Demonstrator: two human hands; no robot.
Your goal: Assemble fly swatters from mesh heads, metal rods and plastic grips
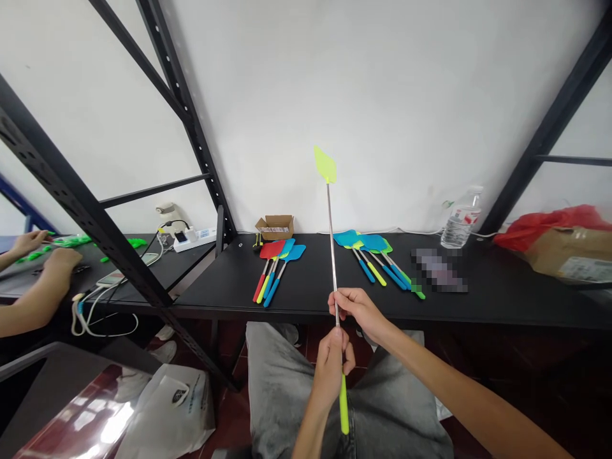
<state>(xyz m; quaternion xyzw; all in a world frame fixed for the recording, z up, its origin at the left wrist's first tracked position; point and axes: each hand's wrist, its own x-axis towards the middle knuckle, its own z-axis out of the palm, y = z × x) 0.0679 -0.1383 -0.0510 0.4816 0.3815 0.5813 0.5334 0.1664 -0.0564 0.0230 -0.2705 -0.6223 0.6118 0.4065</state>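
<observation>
A yellow-green fly swatter (326, 166) with a long metal rod stands nearly upright in front of me, its paddle at the top and its handle low over my lap. My left hand (329, 360) is wrapped round the rod just above the handle. Slightly higher, my right hand (356, 308) pinches the same rod between thumb and fingers. Beyond my hands, shorter fly swatters lie on the black table in two groups: red, yellow and blue ones (277, 264) at left, and several blue, yellow and green ones (375, 248) at right.
An open cardboard box (276, 227) stands by the wall. To the right are a water bottle (461, 218), a blurred-out flat object (438, 270) and a parcel with red plastic (564, 245). At left, a co-worker's hands (62, 261) are near green pieces, beyond a black metal post (95, 197).
</observation>
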